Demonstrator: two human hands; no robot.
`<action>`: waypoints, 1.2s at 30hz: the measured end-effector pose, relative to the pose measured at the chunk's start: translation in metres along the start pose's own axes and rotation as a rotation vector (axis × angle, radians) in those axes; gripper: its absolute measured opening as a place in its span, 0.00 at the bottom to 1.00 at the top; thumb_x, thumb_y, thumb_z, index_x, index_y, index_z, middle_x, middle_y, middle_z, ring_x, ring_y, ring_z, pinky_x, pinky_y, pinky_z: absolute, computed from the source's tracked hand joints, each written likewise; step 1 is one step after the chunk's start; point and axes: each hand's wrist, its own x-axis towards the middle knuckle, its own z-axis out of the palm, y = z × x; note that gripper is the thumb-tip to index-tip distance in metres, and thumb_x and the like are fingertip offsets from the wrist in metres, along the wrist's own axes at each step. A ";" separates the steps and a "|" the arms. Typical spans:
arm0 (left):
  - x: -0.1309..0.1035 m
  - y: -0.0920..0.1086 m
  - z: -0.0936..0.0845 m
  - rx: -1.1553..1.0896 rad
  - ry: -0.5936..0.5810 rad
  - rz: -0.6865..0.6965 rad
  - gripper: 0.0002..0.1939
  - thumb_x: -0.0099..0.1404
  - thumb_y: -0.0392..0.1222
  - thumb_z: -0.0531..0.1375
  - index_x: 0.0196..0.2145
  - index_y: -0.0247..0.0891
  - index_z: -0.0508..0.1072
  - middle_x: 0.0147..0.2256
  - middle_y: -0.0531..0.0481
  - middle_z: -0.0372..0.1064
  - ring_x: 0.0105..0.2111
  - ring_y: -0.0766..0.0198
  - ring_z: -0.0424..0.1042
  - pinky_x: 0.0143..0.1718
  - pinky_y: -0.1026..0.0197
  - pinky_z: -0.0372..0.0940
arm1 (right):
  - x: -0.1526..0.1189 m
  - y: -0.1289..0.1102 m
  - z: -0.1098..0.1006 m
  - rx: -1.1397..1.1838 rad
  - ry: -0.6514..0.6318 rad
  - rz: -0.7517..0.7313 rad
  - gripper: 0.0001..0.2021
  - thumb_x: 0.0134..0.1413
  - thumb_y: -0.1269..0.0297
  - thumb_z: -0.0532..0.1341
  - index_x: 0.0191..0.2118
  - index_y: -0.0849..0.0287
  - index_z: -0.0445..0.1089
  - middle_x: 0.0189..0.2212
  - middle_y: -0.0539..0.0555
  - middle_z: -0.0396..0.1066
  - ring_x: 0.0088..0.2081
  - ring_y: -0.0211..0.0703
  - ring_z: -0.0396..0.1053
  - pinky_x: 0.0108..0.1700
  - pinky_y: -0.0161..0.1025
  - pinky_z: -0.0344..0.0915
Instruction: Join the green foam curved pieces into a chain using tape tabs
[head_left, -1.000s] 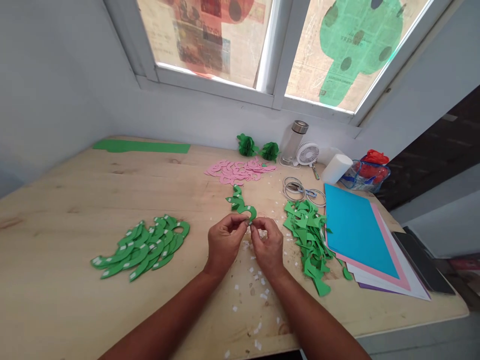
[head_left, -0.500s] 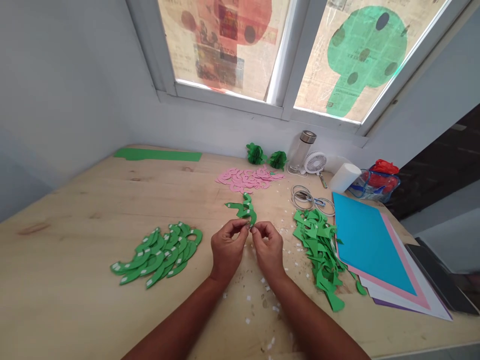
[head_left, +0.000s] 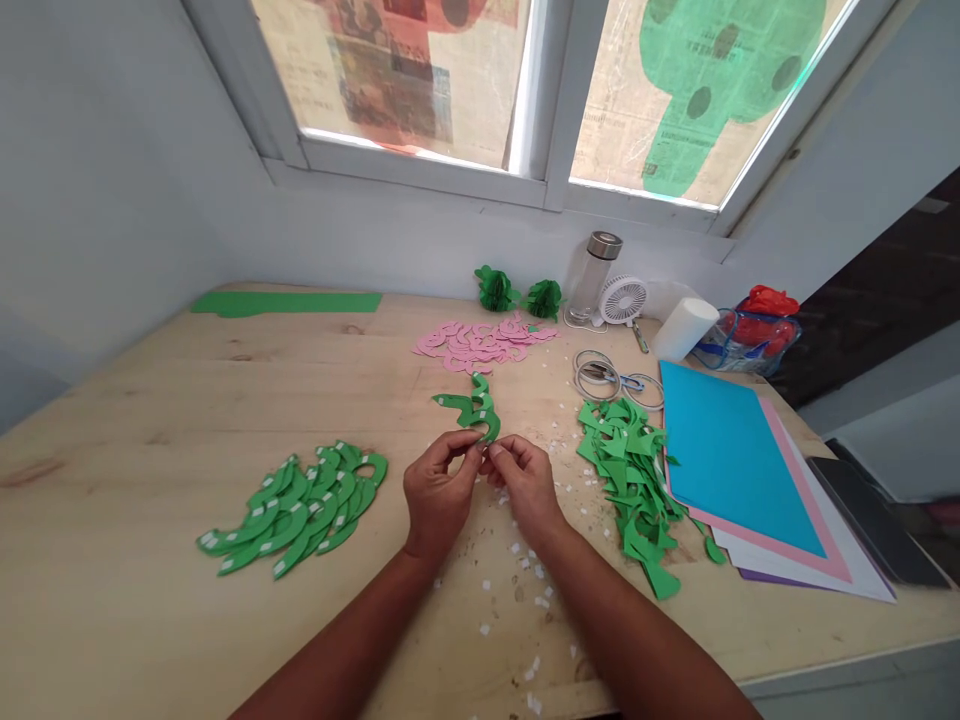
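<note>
Table: pale wood table (head_left: 127,430) with visible grain and knots, pushed against a light wall (head_left: 352,235).
Window: window frame (head_left: 420,172) above the back edge, its panes covered with printed paper bearing red and green shapes.
Green work: curved green strip (head_left: 492,428), joined to other green pieces, in front of the body at the middle of the table, its near end at the fingertips.
Left hand: left hand (head_left: 442,485) pinches the strip's near end between thumb and finger.
Right hand: right hand (head_left: 525,487) meets it there, fingertips drawn together (what lies between them is too small to tell).
Left pile: green curved pieces (head_left: 300,510) with white patches, overlapping, well apart from the left hand.
Right pile: green scraps (head_left: 626,465), heaped beside the paper sheets (head_left: 742,455), blue on top.
Back edge: green sheet (head_left: 292,302) at the left; green paper clusters (head_left: 496,290), bottle (head_left: 591,280), small fan (head_left: 624,300) and white roll (head_left: 685,330) towards the right, with pink cutouts (head_left: 480,345) in front of the clusters.
Right edge: dark flat object (head_left: 874,520) beside the sheets, near the table's end.
Room for moving: a broad stretch of wood runs left of the hands to the wall; on the right, only a narrower strip, sprinkled with white bits (head_left: 485,629), separates the right hand from the scraps.
</note>
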 end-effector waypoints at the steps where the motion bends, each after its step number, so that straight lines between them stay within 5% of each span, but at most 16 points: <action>1: 0.000 0.000 0.000 -0.007 -0.004 -0.007 0.07 0.55 0.42 0.62 0.33 0.39 0.75 0.32 0.50 0.75 0.32 0.62 0.74 0.38 0.60 0.69 | 0.000 0.000 0.000 0.010 0.001 0.006 0.09 0.44 0.59 0.61 0.23 0.59 0.67 0.15 0.46 0.65 0.19 0.33 0.61 0.24 0.31 0.59; 36: 0.006 0.007 0.002 -0.147 0.101 -0.163 0.09 0.51 0.43 0.65 0.30 0.36 0.75 0.29 0.49 0.76 0.29 0.62 0.74 0.35 0.60 0.69 | 0.002 -0.001 -0.002 -0.010 0.079 0.036 0.05 0.40 0.63 0.60 0.21 0.58 0.66 0.15 0.46 0.66 0.18 0.34 0.61 0.22 0.31 0.57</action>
